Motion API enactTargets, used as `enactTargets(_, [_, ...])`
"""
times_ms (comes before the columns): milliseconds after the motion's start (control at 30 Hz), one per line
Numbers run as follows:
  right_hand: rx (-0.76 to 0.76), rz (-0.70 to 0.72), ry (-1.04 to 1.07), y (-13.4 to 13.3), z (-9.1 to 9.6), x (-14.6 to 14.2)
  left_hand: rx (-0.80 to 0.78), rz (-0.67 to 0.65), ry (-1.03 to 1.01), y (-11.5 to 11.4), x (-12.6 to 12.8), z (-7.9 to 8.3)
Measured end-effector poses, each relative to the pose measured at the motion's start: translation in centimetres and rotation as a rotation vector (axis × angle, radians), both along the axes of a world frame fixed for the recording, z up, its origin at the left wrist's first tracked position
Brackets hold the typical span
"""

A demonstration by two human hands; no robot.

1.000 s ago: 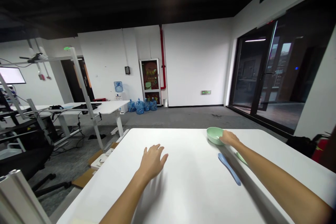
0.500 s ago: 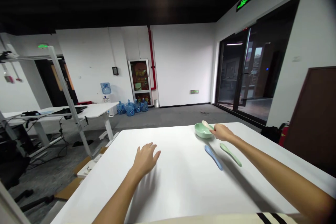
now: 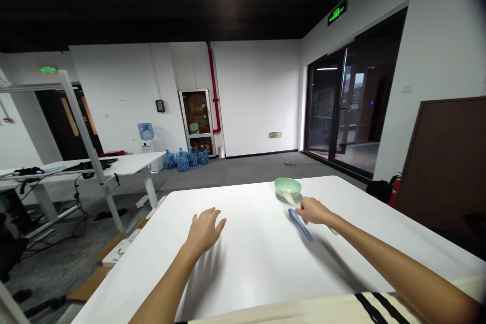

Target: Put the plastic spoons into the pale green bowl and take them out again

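My right hand [image 3: 314, 210] is closed around the handle of a cream spoon [image 3: 290, 199], whose bowl end points toward the far side of the table. That spoon overlaps the near side of a light green bowl [image 3: 287, 187] at the table's far edge; whether they touch I cannot tell. Just nearer than the hand lies a blue spoon [image 3: 301, 225] on the white tabletop. A green spoon [image 3: 333, 231] is mostly hidden behind my right hand and wrist. On the left, my left hand [image 3: 205, 229] hovers over the table with its fingers spread, holding nothing.
The white table [image 3: 243, 263] fills the foreground. To the left stand a metal frame post [image 3: 85, 136] and another white desk [image 3: 132, 163]. Several blue water bottles [image 3: 183, 160] stand by the back wall. A brown board [image 3: 444, 162] is at the right.
My right hand has drawn the cream spoon back from over the bowl, toward me, and now covers much of the green spoon. The view has shifted slightly. My left hand stays spread.
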State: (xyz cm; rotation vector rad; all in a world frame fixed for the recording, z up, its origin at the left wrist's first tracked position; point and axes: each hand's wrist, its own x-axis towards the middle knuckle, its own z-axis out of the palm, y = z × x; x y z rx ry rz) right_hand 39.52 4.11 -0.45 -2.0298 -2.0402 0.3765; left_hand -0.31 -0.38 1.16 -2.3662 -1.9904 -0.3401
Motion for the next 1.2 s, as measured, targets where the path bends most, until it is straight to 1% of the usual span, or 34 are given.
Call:
enactTargets(100, [-0.03, -0.013, -0.007, 0.0, -1.2, -0.5, -0.005, -0.004, -0.002, 0.1, -0.1, -0.1])
enactTargets(233, [-0.066, 0.011, 0.002, 0.1, -2.6, -1.1, -0.017, 0.0, -0.002, 0.2, 0.0, -0.1])
enactTargets(367, [-0.095, -0.002, 0.012, -0.2, -3.3, -1.6, -0.02, -0.001, 0.003, 0.3, 0.0, -0.2])
enactTargets(500, [-0.138, -0.006, 0.031, -0.5, -3.7, -2.1, -0.011, -0.004, 0.008, 0.4, -0.1, -0.4])
enactTargets(633, [-0.184, -0.02, 0.003, -0.5, -3.9, -2.4, -0.01, 0.006, 0.02, 0.5, -0.1, -0.5])
enactTargets(967, [-0.223, -0.034, -0.044, -1.2, -3.2, -3.3, -0.015, 0.003, 0.006, 0.4, 0.0, -0.2])
enactTargets(1200, [-0.217, -0.027, -0.066, -1.0, -3.7, -3.0, -0.027, 0.005, 0.011, 0.3, 0.1, 0.0])
